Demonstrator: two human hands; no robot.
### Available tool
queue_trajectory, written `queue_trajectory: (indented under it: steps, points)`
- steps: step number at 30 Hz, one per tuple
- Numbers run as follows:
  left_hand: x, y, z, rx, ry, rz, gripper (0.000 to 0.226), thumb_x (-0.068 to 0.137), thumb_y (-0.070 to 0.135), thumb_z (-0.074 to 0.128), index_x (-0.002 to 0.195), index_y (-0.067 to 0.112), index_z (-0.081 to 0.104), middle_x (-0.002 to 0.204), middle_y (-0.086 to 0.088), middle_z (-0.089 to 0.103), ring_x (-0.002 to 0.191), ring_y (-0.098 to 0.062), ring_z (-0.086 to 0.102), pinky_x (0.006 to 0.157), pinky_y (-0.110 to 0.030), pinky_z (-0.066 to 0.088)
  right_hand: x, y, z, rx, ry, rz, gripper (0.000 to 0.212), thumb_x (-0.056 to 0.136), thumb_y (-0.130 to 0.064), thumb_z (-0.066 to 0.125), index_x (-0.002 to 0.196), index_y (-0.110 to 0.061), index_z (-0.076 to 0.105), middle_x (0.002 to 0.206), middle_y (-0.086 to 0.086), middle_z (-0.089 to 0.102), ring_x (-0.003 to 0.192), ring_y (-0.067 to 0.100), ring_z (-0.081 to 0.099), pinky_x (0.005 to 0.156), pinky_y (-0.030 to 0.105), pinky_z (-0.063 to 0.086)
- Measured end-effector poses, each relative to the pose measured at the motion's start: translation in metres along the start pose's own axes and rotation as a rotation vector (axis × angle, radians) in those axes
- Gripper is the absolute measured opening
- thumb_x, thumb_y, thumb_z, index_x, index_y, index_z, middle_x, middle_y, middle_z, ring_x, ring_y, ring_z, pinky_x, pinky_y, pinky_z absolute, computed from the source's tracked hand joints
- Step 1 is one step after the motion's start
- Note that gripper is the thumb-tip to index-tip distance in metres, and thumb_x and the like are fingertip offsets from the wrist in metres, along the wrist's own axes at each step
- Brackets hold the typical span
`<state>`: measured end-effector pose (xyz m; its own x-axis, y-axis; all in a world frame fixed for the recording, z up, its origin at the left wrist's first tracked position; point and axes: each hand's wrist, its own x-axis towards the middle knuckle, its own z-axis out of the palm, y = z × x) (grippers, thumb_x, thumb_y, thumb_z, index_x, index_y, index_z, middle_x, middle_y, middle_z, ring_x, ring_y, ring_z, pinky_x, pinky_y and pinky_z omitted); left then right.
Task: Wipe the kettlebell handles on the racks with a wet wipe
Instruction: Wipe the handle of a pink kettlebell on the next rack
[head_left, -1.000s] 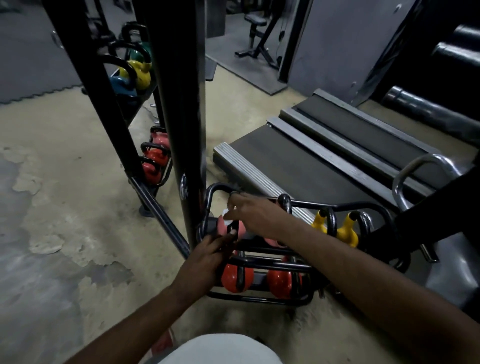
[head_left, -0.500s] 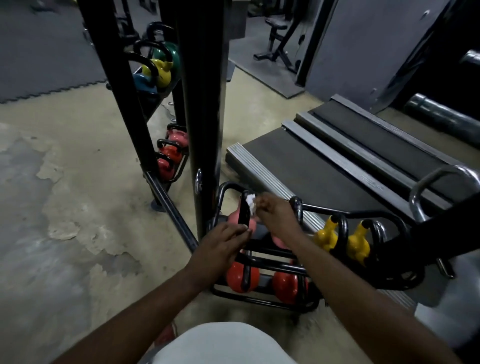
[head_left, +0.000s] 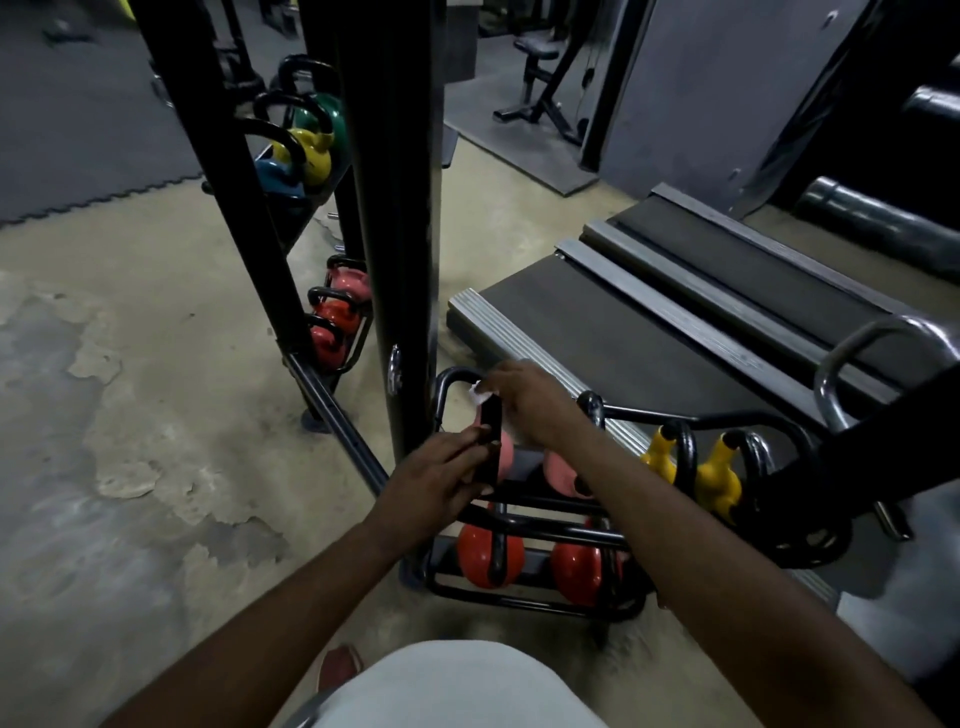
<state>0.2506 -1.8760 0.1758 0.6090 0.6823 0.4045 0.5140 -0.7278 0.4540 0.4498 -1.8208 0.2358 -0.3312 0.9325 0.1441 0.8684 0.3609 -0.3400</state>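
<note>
Head view: right hand (head_left: 524, 400) pinches the wipe (head_left: 480, 392) atop the handle (head_left: 491, 444); left hand (head_left: 441, 478) fingers grip it lower. Next, likely stroke downward.

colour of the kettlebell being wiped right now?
Pink kettlebell with a black handle, under the wet wipe. The head view shows it best.
</note>
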Motion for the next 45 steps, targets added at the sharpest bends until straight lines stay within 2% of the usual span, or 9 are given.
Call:
queue_trajectory:
  steps: [6, 12, 15, 18, 21, 26, 34, 38, 45]
  points:
    - [0.005, -0.006, -0.002, 0.075, -0.040, 0.043, 0.057, 0.081, 0.029, 0.076, 0.134, 0.019, 0.056, 0.134, -0.001, 0.054, 0.102, -0.022, 0.060, 0.080, -0.038, 0.055, 0.011, -0.017, -0.022, -0.251, -0.201, -0.257, 0.025, 0.083, -0.007, 0.062, 0.100, -0.017, 0.076, 0.105, 0.005, 0.070, 0.101, 0.023, 0.064, 0.084, 0.036, 0.051]
    - [0.010, -0.001, -0.009, 0.034, -0.035, 0.041, 0.048, 0.085, 0.037, 0.070, 0.129, 0.019, 0.061, 0.128, 0.002, 0.057, 0.106, -0.017, 0.056, 0.086, -0.031, 0.051, 0.026, -0.010, -0.021, -0.159, -0.252, -0.021, 0.030, 0.089, -0.017, 0.062, 0.118, -0.018, 0.070, 0.121, 0.007, 0.066, 0.112, 0.026, 0.062, 0.094, 0.036, 0.049]
    - [0.017, -0.006, -0.012, 0.048, -0.034, 0.064, 0.046, 0.084, 0.034, 0.070, 0.126, 0.017, 0.062, 0.123, 0.000, 0.060, 0.109, -0.018, 0.055, 0.089, -0.031, 0.049, 0.006, -0.014, -0.003, -0.065, -0.040, 0.093, 0.024, 0.087, -0.016, 0.063, 0.108, -0.019, 0.075, 0.107, 0.007, 0.068, 0.095, 0.026, 0.066, 0.078, 0.028, 0.048]
    - [0.023, -0.009, -0.013, 0.082, -0.067, 0.060, 0.056, 0.086, 0.034, 0.069, 0.138, 0.019, 0.055, 0.140, -0.002, 0.052, 0.127, -0.017, 0.048, 0.108, -0.029, 0.041, -0.003, -0.006, 0.009, 0.269, 0.154, 0.406, 0.017, 0.092, -0.024, 0.063, 0.088, -0.015, 0.077, 0.084, 0.000, 0.073, 0.080, 0.018, 0.067, 0.066, 0.018, 0.047]
    - [0.027, -0.010, -0.014, 0.078, -0.104, 0.058, 0.062, 0.084, 0.034, 0.070, 0.141, 0.019, 0.052, 0.152, -0.003, 0.041, 0.140, -0.017, 0.037, 0.116, -0.026, 0.027, -0.011, -0.007, 0.022, 0.532, 0.153, 0.587, 0.022, 0.093, -0.024, 0.058, 0.083, -0.013, 0.074, 0.080, 0.001, 0.074, 0.080, 0.020, 0.069, 0.074, 0.034, 0.055]
    - [0.035, -0.010, -0.020, 0.015, -0.152, -0.014, 0.060, 0.083, 0.034, 0.074, 0.138, 0.017, 0.055, 0.152, -0.003, 0.043, 0.143, -0.016, 0.034, 0.118, -0.027, 0.025, 0.000, -0.006, 0.029, 0.737, 0.215, 0.750, 0.026, 0.089, -0.037, 0.062, 0.073, -0.022, 0.075, 0.070, 0.001, 0.073, 0.072, 0.020, 0.068, 0.075, 0.045, 0.057]
    - [0.030, -0.011, -0.012, 0.001, -0.109, 0.054, 0.058, 0.082, 0.031, 0.074, 0.135, 0.015, 0.057, 0.147, -0.006, 0.049, 0.138, -0.021, 0.042, 0.104, -0.041, 0.048, 0.045, -0.012, -0.012, 0.049, -0.194, 0.478, 0.023, 0.088, -0.026, 0.063, 0.090, -0.005, 0.074, 0.089, 0.012, 0.070, 0.083, 0.028, 0.067, 0.068, 0.030, 0.050]
    - [0.019, -0.008, 0.001, 0.038, -0.029, 0.102, 0.047, 0.089, 0.037, 0.061, 0.130, 0.013, 0.060, 0.144, -0.006, 0.052, 0.140, -0.022, 0.040, 0.102, -0.041, 0.050, 0.068, -0.035, -0.028, -0.082, -0.474, 0.494, 0.028, 0.089, -0.027, 0.067, 0.104, -0.004, 0.070, 0.092, 0.010, 0.067, 0.083, 0.025, 0.066, 0.063, 0.026, 0.048]
    - [0.012, -0.005, 0.010, 0.090, -0.021, 0.090, 0.052, 0.092, 0.041, 0.047, 0.136, 0.017, 0.058, 0.148, -0.001, 0.048, 0.141, -0.017, 0.037, 0.105, -0.037, 0.047, 0.072, -0.058, -0.034, -0.310, -0.617, 0.349, 0.033, 0.090, -0.017, 0.057, 0.121, -0.006, 0.064, 0.122, 0.012, 0.064, 0.109, 0.027, 0.063, 0.073, 0.028, 0.046]
